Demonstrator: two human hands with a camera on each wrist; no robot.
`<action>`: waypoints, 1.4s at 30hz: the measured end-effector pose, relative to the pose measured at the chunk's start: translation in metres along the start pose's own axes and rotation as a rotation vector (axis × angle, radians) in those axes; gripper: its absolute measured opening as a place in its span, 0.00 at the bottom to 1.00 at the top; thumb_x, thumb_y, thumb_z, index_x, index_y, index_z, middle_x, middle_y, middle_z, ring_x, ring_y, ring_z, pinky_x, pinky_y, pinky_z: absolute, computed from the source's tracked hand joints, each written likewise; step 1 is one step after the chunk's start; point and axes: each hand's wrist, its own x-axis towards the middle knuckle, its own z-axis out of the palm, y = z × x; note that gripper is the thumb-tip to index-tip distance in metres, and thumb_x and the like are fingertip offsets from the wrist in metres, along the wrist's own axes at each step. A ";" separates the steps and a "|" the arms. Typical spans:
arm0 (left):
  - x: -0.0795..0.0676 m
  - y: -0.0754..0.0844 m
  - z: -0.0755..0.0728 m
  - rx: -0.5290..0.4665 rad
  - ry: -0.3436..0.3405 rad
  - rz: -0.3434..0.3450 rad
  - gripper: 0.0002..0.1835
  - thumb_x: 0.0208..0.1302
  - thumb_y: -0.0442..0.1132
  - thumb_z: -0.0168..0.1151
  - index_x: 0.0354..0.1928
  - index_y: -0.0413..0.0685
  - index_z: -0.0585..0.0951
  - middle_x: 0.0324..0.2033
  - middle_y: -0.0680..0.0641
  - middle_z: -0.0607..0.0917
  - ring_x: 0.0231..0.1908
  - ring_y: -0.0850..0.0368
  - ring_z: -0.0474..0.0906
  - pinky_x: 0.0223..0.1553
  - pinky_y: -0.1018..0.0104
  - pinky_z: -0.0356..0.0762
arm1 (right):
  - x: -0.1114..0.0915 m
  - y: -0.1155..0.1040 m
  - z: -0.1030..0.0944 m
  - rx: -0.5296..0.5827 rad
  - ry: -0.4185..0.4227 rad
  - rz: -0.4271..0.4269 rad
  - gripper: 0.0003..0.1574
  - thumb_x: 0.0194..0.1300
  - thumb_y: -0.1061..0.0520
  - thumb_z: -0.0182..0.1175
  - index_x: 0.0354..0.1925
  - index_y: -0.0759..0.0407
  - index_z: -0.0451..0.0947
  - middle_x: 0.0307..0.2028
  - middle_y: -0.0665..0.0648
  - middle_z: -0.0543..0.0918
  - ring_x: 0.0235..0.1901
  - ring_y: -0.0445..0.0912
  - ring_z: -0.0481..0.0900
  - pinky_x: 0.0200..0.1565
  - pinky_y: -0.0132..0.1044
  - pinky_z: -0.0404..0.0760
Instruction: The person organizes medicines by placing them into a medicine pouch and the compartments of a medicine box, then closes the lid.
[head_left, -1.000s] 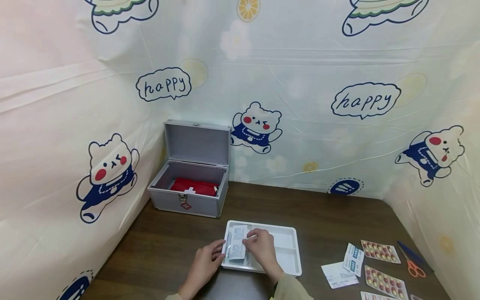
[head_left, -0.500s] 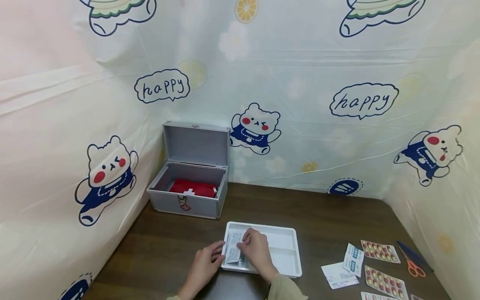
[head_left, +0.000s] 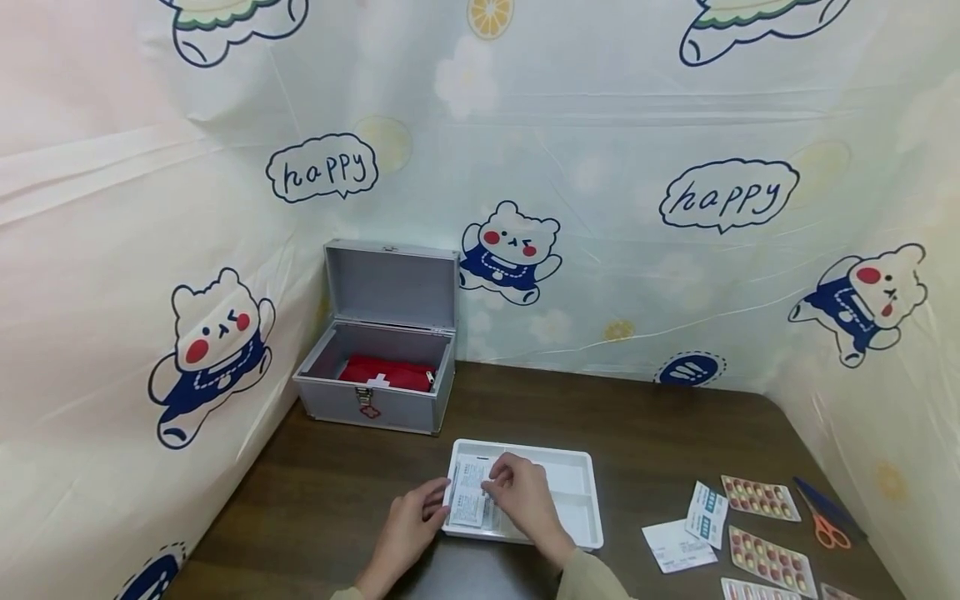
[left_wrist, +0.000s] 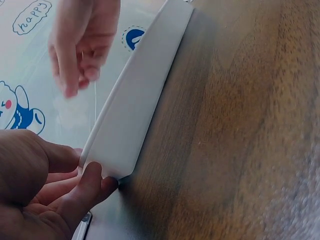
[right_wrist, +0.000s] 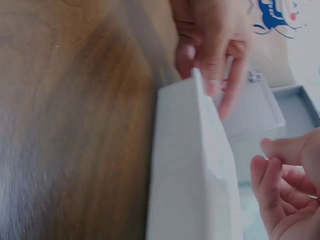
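Note:
A white divided tray (head_left: 573,467) lies on the table, with printed white packets (head_left: 470,492) in its left compartment. My left hand (head_left: 408,529) holds the tray's left side; in the left wrist view, the left hand's thumb (left_wrist: 62,157) is at the rim and its fingers are against the outer wall. Over the tray, just right of the packets, is my right hand (head_left: 527,500). In the right wrist view, the right hand's fingers (right_wrist: 270,185) are loosely bent, with nothing showing between thumb and fingertips.
A grey metal case (head_left: 375,408) stands behind on the left, lid up, with a red pouch (head_left: 386,372) inside. To the right lie blister packs (head_left: 761,497), white printed packets (head_left: 678,546) and orange-handled scissors (head_left: 828,531). Printed cloth hangs around the table.
My right hand moved left with a packet, which now lies flatter in the left compartment, then came slightly back right and off it. The left hand stayed on the tray's side.

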 end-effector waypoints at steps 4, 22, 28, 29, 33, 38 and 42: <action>0.001 0.001 0.000 -0.001 0.015 -0.009 0.21 0.59 0.27 0.68 0.56 0.33 0.80 0.49 0.32 0.86 0.45 0.45 0.87 0.42 0.63 0.86 | -0.003 0.006 -0.023 0.026 -0.015 -0.015 0.08 0.56 0.62 0.72 0.30 0.57 0.80 0.24 0.48 0.82 0.25 0.33 0.75 0.29 0.26 0.76; 0.002 0.001 0.001 0.004 0.015 -0.031 0.21 0.59 0.28 0.69 0.56 0.35 0.81 0.49 0.33 0.86 0.46 0.45 0.87 0.42 0.62 0.86 | -0.040 0.107 -0.155 -0.255 0.038 0.151 0.17 0.57 0.62 0.70 0.46 0.61 0.80 0.40 0.57 0.87 0.40 0.51 0.85 0.43 0.44 0.84; 0.001 0.000 0.001 -0.012 0.015 -0.015 0.21 0.59 0.28 0.69 0.56 0.35 0.81 0.49 0.33 0.86 0.46 0.45 0.87 0.42 0.63 0.86 | -0.053 0.155 -0.202 -0.439 -0.003 0.154 0.26 0.54 0.62 0.71 0.50 0.71 0.77 0.46 0.72 0.84 0.48 0.67 0.81 0.50 0.62 0.78; 0.000 0.000 0.001 -0.014 0.014 -0.016 0.21 0.59 0.28 0.69 0.56 0.35 0.81 0.49 0.33 0.86 0.45 0.45 0.87 0.42 0.63 0.86 | -0.054 0.163 -0.207 -0.467 -0.005 0.152 0.27 0.53 0.62 0.71 0.50 0.73 0.77 0.46 0.74 0.83 0.48 0.69 0.81 0.51 0.63 0.76; 0.001 -0.001 0.000 -0.014 0.011 -0.029 0.21 0.59 0.28 0.69 0.56 0.35 0.81 0.49 0.33 0.86 0.46 0.45 0.87 0.42 0.62 0.86 | -0.057 0.190 -0.218 -0.594 0.013 0.096 0.32 0.45 0.63 0.74 0.48 0.77 0.77 0.46 0.77 0.81 0.50 0.71 0.77 0.52 0.62 0.67; 0.000 -0.001 0.001 -0.019 0.015 -0.019 0.21 0.59 0.27 0.68 0.56 0.34 0.81 0.48 0.33 0.86 0.46 0.45 0.87 0.42 0.63 0.86 | -0.062 0.206 -0.220 -0.649 0.017 0.116 0.35 0.41 0.62 0.76 0.48 0.78 0.77 0.50 0.82 0.75 0.51 0.75 0.67 0.49 0.64 0.59; -0.002 -0.001 0.001 -0.028 0.018 -0.005 0.21 0.59 0.27 0.68 0.56 0.33 0.80 0.47 0.33 0.87 0.45 0.45 0.87 0.42 0.63 0.86 | -0.063 0.214 -0.220 -0.636 -0.014 0.177 0.35 0.43 0.61 0.76 0.47 0.79 0.77 0.52 0.85 0.70 0.51 0.79 0.61 0.49 0.67 0.58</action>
